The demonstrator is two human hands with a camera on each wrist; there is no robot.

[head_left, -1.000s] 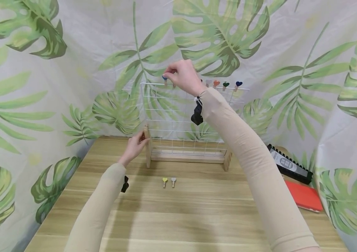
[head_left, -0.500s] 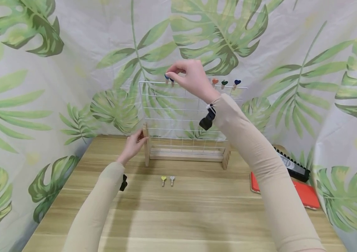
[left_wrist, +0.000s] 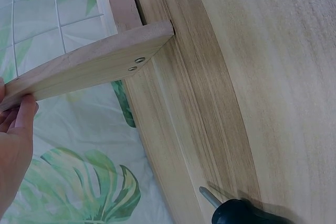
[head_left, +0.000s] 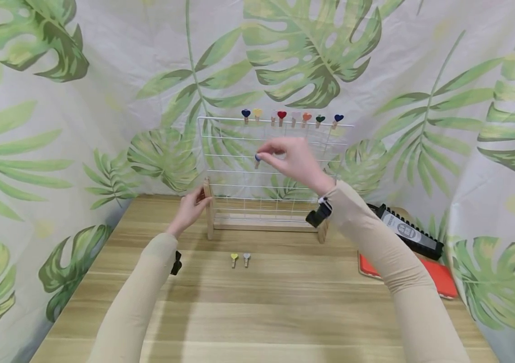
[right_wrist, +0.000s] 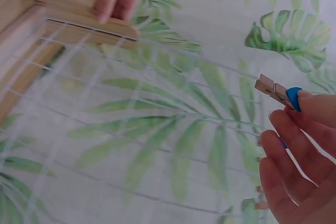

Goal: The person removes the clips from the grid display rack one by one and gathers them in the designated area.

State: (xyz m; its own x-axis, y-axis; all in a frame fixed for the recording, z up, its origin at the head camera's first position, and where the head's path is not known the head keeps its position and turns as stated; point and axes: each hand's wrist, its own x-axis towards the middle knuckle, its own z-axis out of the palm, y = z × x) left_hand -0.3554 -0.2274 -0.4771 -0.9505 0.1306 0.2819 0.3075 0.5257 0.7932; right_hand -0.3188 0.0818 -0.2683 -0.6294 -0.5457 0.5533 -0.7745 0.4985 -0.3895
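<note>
My right hand pinches a small wooden clothespin with a blue heart on it, between thumb and forefinger. In the head view the pin hangs in front of the white wire grid, below its top wire. My left hand grips the grid stand's left wooden upright, fingers behind it and thumb along its edge. Several heart clothespins stay clipped along the top wire, among them a dark blue one at the left and a red one. A yellow heart clothespin and a grey one lie on the table.
The wooden table runs up to a leaf-print curtain. At the right lie a black and grey toothed object and a flat red item, partly behind my right forearm. A dark rounded part with a metal tip enters the left wrist view.
My right hand has taken the blue heart clothespin off the left end of the top wire and brought it down and to the right. My left hand keeps its grip on the upright.
</note>
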